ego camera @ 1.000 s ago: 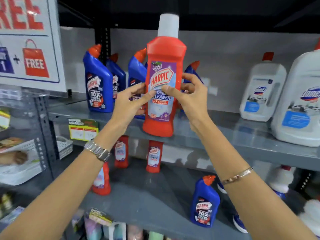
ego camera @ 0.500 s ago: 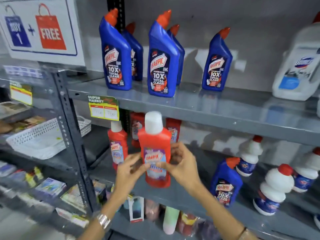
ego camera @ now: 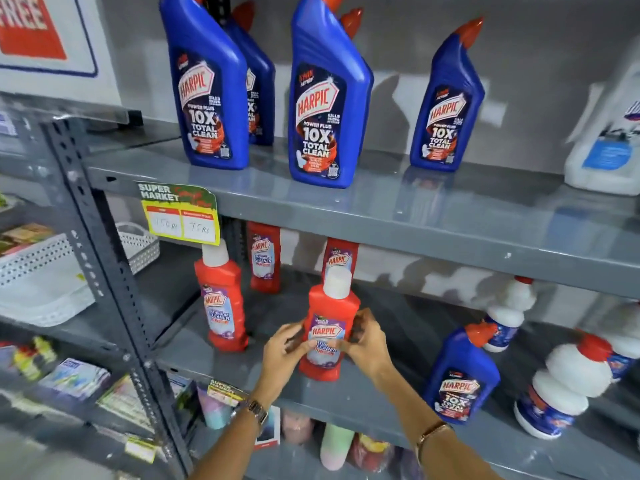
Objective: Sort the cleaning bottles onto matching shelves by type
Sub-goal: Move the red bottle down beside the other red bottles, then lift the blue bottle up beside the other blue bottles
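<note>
Head view: a red Harpic bottle (ego camera: pixel 329 327) with a white cap and purple-white label stands upright, cap up, on the middle shelf (ego camera: pixel 346 396). The left hand (ego camera: pixel 282 349) and right hand (ego camera: pixel 365 342) clasp its lower body from either side, fingers wrapped across the label. Another red bottle (ego camera: pixel 221 299) stands to its left.

Open shelf (ego camera: pixel 391 393) btwn red bottle (ego camera: pixel 223 306) & blue bottle (ego camera: pixel 462 375); upper shelf (ego camera: pixel 415 216) overhead.

upright red harpic bottle (ego camera: pixel 329 329), white cap, on middle shelf (ego camera: pixel 398 403).
</note>
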